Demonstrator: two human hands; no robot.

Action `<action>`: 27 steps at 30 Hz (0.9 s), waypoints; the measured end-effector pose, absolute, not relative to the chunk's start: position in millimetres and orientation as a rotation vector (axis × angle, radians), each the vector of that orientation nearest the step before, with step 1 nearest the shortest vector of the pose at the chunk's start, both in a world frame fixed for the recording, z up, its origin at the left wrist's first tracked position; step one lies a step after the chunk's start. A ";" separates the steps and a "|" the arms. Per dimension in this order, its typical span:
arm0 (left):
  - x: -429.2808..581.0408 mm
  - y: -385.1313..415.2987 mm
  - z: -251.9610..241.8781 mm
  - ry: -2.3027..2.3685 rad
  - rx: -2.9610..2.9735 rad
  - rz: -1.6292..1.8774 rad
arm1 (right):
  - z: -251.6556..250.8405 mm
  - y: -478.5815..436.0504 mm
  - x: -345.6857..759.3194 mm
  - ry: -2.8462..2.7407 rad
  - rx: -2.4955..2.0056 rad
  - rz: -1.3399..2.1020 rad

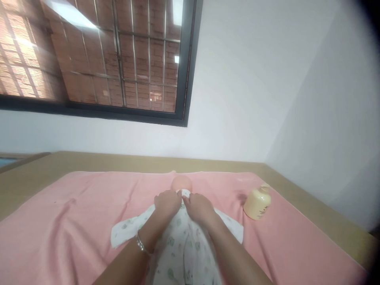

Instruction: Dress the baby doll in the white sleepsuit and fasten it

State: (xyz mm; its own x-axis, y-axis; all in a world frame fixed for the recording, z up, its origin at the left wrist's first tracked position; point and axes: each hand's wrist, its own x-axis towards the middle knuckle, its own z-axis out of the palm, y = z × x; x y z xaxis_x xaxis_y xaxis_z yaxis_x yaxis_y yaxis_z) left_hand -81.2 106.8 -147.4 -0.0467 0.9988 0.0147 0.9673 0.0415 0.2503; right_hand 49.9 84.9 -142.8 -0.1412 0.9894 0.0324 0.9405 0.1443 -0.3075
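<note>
A baby garment point(187, 245), white with a small green print, lies with its sleeves spread out to both sides. Beyond its collar shows a round, skin-coloured head point(181, 182), which looks like a doll's; the rest of the body is hidden. At the collar, my left hand point(168, 202) pinches the fabric from the left, a bracelet on its wrist. My right hand point(200, 206) grips the collar from the right, its thumb close to the left one. Both hands are closed, side by side just below the head.
A pink blanket point(97, 221) with folds at the left covers the wooden surface point(118, 161). To the right on it stands a cream-coloured bottle point(257, 204), slightly tilted in view. Behind are a white wall point(237, 79) and a barred window point(124, 59).
</note>
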 end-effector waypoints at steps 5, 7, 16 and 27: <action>-76.4 99.8 -150.8 2.038 2.335 0.213 | -152.7 103.1 60.9 -2.123 -1.883 0.597; -80.5 103.8 -151.5 2.039 2.207 0.254 | -152.2 100.0 60.5 -2.135 -1.900 0.592; -82.8 109.6 -154.9 2.085 2.056 0.166 | -146.1 80.4 49.7 -2.220 -1.904 0.377; -87.2 113.6 -155.6 1.919 2.143 0.146 | -151.4 83.5 43.8 -2.170 -1.938 0.237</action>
